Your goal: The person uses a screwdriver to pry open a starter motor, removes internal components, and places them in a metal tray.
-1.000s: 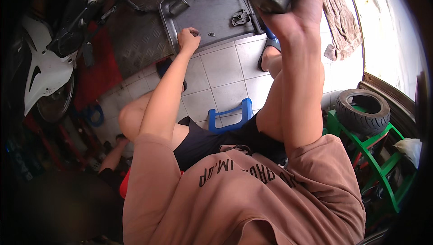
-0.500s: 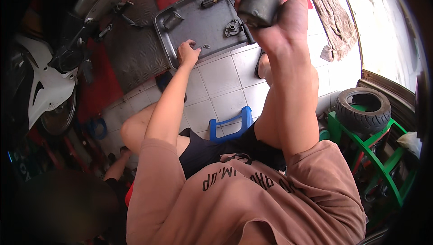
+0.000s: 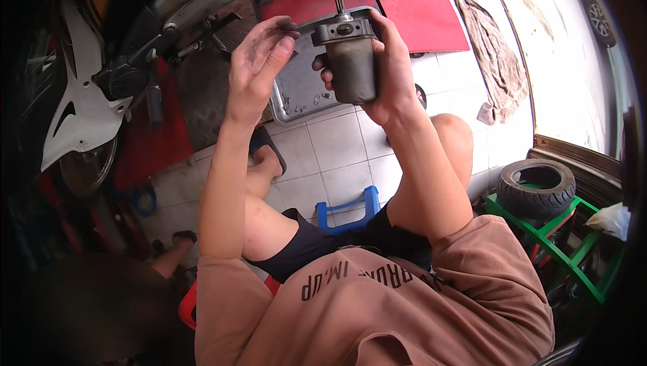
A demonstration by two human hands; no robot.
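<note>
In my right hand is a starter motor, a dark cylinder with a flanged top and a toothed shaft pointing up. My fingers wrap around its body from the right and behind. My left hand is raised to the left of the motor, apart from it. Its fingers are bent and smudged black, the thumb stands off from them, and nothing shows between them. Below both hands lies a grey metal tray with several small metal parts near its front edge. The motor and hands hide much of the tray.
A motorcycle with white panels stands at the left, its wheel at the top. Red mats lie beyond the tray. A blue stool is between my legs. To the right are a brown cloth and a tyre on a green rack.
My left hand has lifted from the tray's front edge up beside the motor. My right hand has brought the motor lower and leftward, its shaft now showing upright.
</note>
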